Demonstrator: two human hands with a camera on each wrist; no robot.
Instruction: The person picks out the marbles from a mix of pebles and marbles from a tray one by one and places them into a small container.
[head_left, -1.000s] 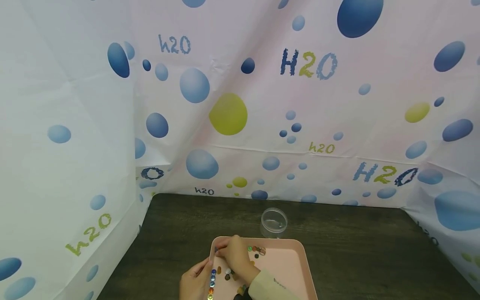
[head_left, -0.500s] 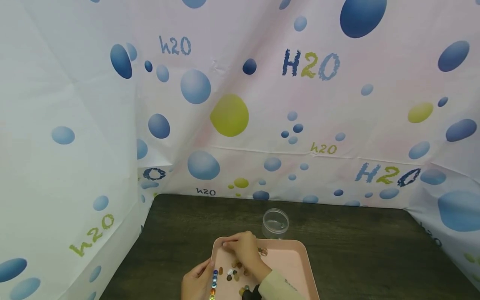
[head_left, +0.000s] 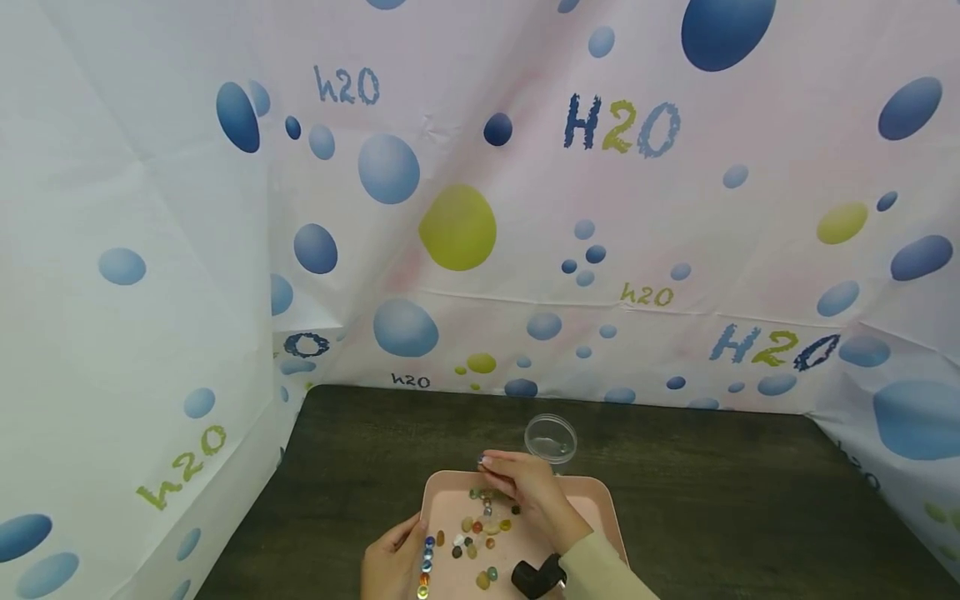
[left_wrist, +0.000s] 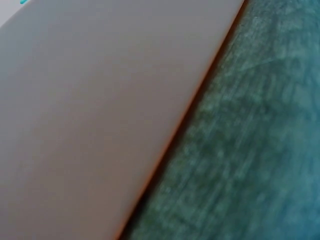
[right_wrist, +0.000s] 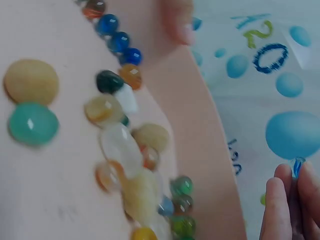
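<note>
A person's right hand (head_left: 528, 482) pinches a marble (head_left: 481, 459) near the 11 o'clock rim of a tray (head_left: 597, 504) as the left hand (head_left: 392, 558) grips its edge at 10. The step appears to be carrying the marble; setting it down would call for a gentle release.

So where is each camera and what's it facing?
Head: on the head, facing forward and down at the tray; left hand and right hand show.
Left wrist: on that wrist, facing table and a blurred pale surface; no hand shows.
Right wrist: on that wrist, facing stones; fingers show.
Head and right wrist share the stones.
</note>
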